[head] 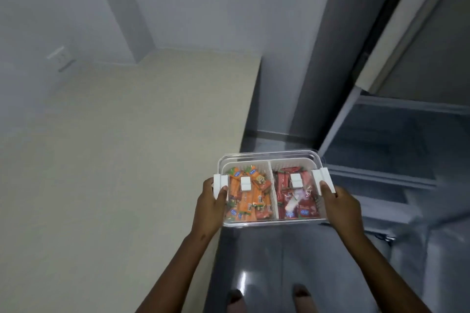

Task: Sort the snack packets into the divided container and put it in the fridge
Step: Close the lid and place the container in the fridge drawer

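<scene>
I carry a clear divided container [269,156] with a lid and white clips in front of me, above the floor. Its left compartment holds several orange snack packets [250,201]; the right compartment holds several red snack packets [296,201]. My left hand [209,208] grips the container's left end, thumb on top by the white clip. My right hand [340,207] grips the right end the same way. The open fridge [376,150] stands to the right, its glass shelves at about the container's height.
A pale counter top [127,147] fills the left side, its edge close to my left hand. A wall socket [61,58] sits on the wall behind it. The fridge door [412,20] hangs open at upper right. My feet [267,297] stand on glossy dark floor below.
</scene>
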